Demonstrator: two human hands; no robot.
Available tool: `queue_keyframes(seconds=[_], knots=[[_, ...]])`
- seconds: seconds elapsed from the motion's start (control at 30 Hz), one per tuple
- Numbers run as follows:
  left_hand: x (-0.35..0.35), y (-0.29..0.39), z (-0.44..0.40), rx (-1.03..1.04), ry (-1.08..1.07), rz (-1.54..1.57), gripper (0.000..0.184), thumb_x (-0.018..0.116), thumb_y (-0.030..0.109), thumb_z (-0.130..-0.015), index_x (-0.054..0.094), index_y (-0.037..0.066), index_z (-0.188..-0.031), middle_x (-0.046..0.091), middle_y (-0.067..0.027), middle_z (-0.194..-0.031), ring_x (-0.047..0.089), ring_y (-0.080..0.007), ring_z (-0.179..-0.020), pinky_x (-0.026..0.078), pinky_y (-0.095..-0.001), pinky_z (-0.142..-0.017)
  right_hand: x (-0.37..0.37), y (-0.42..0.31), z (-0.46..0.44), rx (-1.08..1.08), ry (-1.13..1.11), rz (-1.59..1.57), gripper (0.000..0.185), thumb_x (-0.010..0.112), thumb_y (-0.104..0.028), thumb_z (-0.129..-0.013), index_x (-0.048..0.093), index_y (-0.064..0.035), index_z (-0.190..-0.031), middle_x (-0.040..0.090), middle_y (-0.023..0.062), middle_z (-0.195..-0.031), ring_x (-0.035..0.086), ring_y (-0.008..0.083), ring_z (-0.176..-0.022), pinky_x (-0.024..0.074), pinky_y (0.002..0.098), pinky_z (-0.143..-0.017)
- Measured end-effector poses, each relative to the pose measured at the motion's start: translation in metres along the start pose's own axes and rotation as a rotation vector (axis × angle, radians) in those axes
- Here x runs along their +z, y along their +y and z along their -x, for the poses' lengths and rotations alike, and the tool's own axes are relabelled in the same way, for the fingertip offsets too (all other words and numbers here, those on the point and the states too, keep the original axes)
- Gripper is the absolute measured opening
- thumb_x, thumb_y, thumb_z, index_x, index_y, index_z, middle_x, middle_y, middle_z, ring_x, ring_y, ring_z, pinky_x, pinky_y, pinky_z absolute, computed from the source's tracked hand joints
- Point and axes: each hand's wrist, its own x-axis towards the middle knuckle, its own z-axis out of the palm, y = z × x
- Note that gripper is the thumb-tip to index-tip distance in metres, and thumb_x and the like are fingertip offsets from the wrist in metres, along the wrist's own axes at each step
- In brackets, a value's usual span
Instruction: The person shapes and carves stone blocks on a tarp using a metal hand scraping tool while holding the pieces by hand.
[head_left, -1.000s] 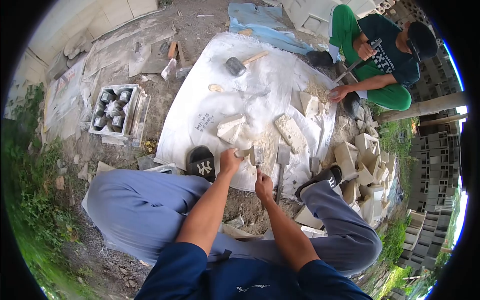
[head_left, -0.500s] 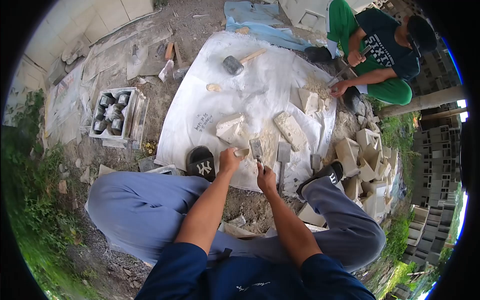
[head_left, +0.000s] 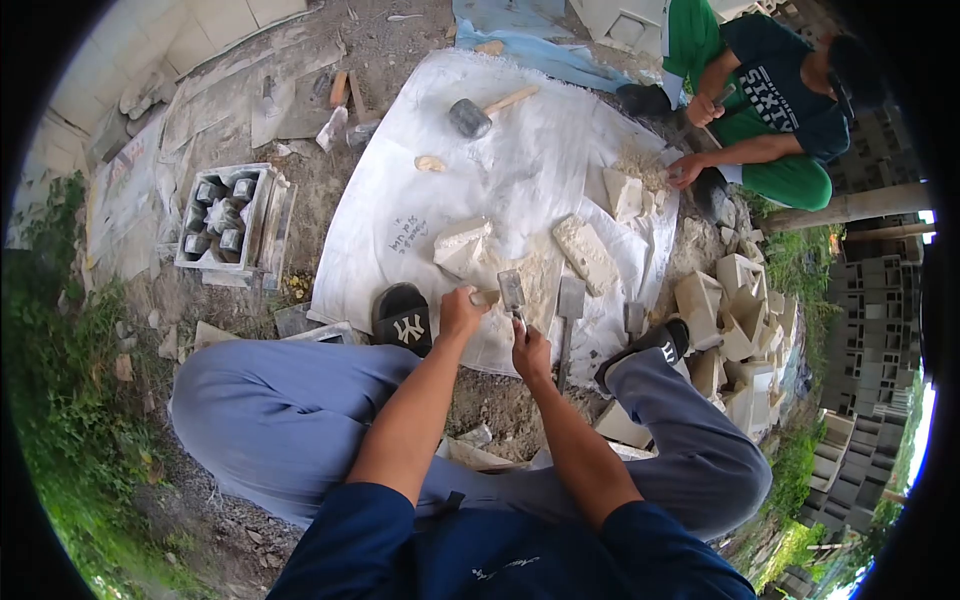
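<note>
Clock reference: centre of the head view, 12 at top.
Left hand (head_left: 461, 312): fingers closed round a small, pale, stone-like piece (head_left: 485, 298), its end poking out toward 3 o'clock.
Right hand (head_left: 530, 352): fingers closed on the handle of a hammer with a grey, blocky metal head (head_left: 512, 290); head just beside the pale piece. Contact: cannot tell.
Small piece: held off the sheet near centre, so its steadiness appears to depend on the left grip.
Sheet: white woven cloth (head_left: 380, 190) on the ground, handwriting toward 10 o'clock, pale dust and crumbs near the hands.
Pale blocks: rough chunk (head_left: 463, 247) toward 11, oblong slab (head_left: 585, 255) toward 2.
Mallet: black cylindrical head (head_left: 469, 119), wooden handle, at 12.
Flat tool: grey metal blade (head_left: 571, 298), near 3.
Mould: grey square box of rounded forms (head_left: 222, 222), between 9 and 10.
Co-worker: person in green trousers (head_left: 795, 185), 2 o'clock, gripping a tool.
Surroundings: broken cream blocks (head_left: 740, 322) at 3, stacked grey hollow blocks (head_left: 868, 350) beyond; dirt ground, plants toward 8.
</note>
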Motion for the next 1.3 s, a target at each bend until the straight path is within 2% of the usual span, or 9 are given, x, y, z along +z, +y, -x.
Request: queue_keyframes(seconds=[0.27, 0.3, 0.4, 0.43, 0.47, 0.9, 1.0, 1.13, 1.3], knots=[[-0.006, 0.007, 0.008, -0.044, -0.054, -0.006, 0.039, 0.087, 0.015, -0.072, 0.073, -0.003, -0.103, 0.073, -0.0224, -0.089, 0.072, -0.0382, -0.086, 0.055, -0.0450, -0.075, -0.023, -0.037, -0.012, -0.097, 0.231, -0.219, 0.053, 0.054, -0.041, -0.105, 0.053, 0.0039, -0.077, 0.042, 0.0182, -0.060, 0.035, 0.0248, -0.056, 0.0329, 0.0432, -0.054], [-0.001, 0.000, 0.007, -0.031, -0.041, -0.023, 0.039, 0.087, 0.015, -0.072, 0.072, -0.002, -0.104, 0.073, -0.0224, -0.090, 0.071, -0.0383, -0.087, 0.055, -0.0447, -0.076, -0.023, -0.036, -0.012, -0.094, 0.202, -0.192, 0.048, 0.057, -0.039, -0.104, 0.057, 0.0046, -0.083, 0.054, 0.0269, -0.062, 0.050, 0.0430, -0.054, 0.0382, 0.0493, -0.054], [0.000, -0.003, 0.009, 0.020, -0.009, -0.035, 0.041, 0.087, 0.014, -0.072, 0.071, -0.001, -0.107, 0.073, -0.0224, -0.091, 0.071, -0.0385, -0.088, 0.055, -0.0446, -0.077, -0.001, -0.008, -0.002, -0.113, 0.100, -0.180, 0.050, 0.054, -0.040, -0.105, 0.055, 0.0032, -0.079, 0.050, 0.0235, -0.063, 0.045, 0.0361, -0.056, 0.0383, 0.0453, -0.057], [0.001, -0.003, 0.011, 0.052, 0.005, -0.026, 0.043, 0.087, 0.014, -0.072, 0.071, 0.000, -0.109, 0.073, -0.0224, -0.091, 0.071, -0.0386, -0.089, 0.055, -0.0449, -0.078, 0.000, -0.003, 0.003, -0.043, -0.006, -0.011, 0.050, 0.056, -0.041, -0.104, 0.061, 0.0043, -0.084, 0.057, 0.0290, -0.068, 0.056, 0.0492, -0.065, 0.0426, 0.0501, -0.060], [0.000, -0.004, 0.011, 0.060, 0.005, -0.030, 0.043, 0.087, 0.014, -0.072, 0.071, 0.000, -0.109, 0.073, -0.0224, -0.091, 0.071, -0.0386, -0.089, 0.055, -0.0449, -0.078, 0.004, 0.001, 0.005, 0.002, -0.072, 0.077, 0.053, 0.057, -0.044, -0.102, 0.063, 0.0057, -0.085, 0.060, 0.0315, -0.071, 0.059, 0.0530, -0.074, 0.0440, 0.0537, -0.063], [0.010, -0.022, 0.013, 0.111, 0.045, -0.099, 0.045, 0.089, 0.014, -0.070, 0.071, 0.000, -0.108, 0.073, -0.0189, -0.086, 0.072, -0.0326, -0.081, 0.054, -0.0403, -0.074, -0.019, -0.032, 0.002, -0.075, 0.144, -0.165, 0.042, 0.058, -0.037, -0.103, 0.060, 0.0034, -0.089, 0.060, 0.0306, -0.068, 0.058, 0.0530, -0.066, 0.0434, 0.0545, -0.058], [0.005, -0.012, 0.014, 0.075, 0.006, -0.057, 0.044, 0.089, 0.014, -0.070, 0.070, -0.001, -0.108, 0.073, -0.0209, -0.090, 0.071, -0.0363, -0.087, 0.054, -0.0422, -0.077, -0.008, -0.014, 0.012, 0.069, -0.099, 0.156, 0.050, 0.055, -0.046, -0.102, 0.062, 0.0021, -0.092, 0.063, 0.0328, -0.076, 0.063, 0.0536, -0.081, 0.0467, 0.0587, -0.069], [-0.002, -0.003, 0.014, 0.029, -0.040, -0.010, 0.045, 0.089, 0.012, -0.070, 0.070, -0.002, -0.108, 0.073, -0.0217, -0.095, 0.071, -0.0390, -0.093, 0.054, -0.0435, -0.081, -0.011, 0.001, 0.010, 0.172, -0.108, 0.053, 0.057, 0.055, -0.051, -0.101, 0.064, 0.0032, -0.085, 0.064, 0.0333, -0.077, 0.063, 0.0535, -0.083, 0.0475, 0.0572, -0.070], [0.001, -0.004, 0.016, 0.028, -0.013, -0.036, 0.044, 0.089, 0.011, -0.070, 0.071, -0.002, -0.107, 0.073, -0.0218, -0.095, 0.071, -0.0383, -0.092, 0.054, -0.0438, -0.081, -0.018, -0.021, 0.000, 0.030, 0.117, -0.087, 0.052, 0.058, -0.044, -0.102, 0.061, 0.0054, -0.085, 0.058, 0.0280, -0.064, 0.058, 0.0494, -0.062, 0.0432, 0.0512, -0.059]])
